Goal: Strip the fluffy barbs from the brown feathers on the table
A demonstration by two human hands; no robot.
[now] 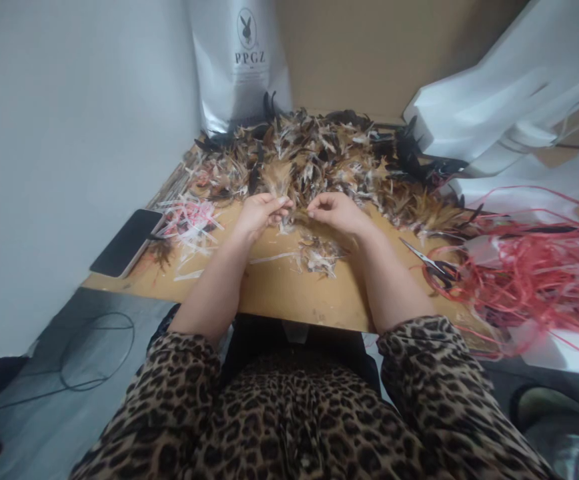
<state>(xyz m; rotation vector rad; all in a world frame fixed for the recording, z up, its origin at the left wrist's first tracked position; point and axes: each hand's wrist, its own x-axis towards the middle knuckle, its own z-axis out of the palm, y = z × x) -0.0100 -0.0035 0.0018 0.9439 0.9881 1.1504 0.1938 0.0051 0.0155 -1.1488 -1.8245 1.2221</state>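
My left hand (264,213) is closed in a pinch at the near edge of a large heap of brown, white and black feathers (329,150). A tuft of tan feathers (277,177) rises from its fingertips. My right hand (337,212) faces it across a small gap, thumb and fingers pressed together; whatever lies between them is too small to make out. Below the hands, a small pile of loose feathers (319,257) rests on the tan tabletop (289,293), beside a thin white strip (272,258).
To the left lie a phone (127,243) and pink-and-white strips (189,219). Scissors (429,261) sit right of my right forearm, near a tangle of red plastic strips (539,287). A white printed bag (244,73) stands behind the feathers; white bags (499,100) fill the right back.
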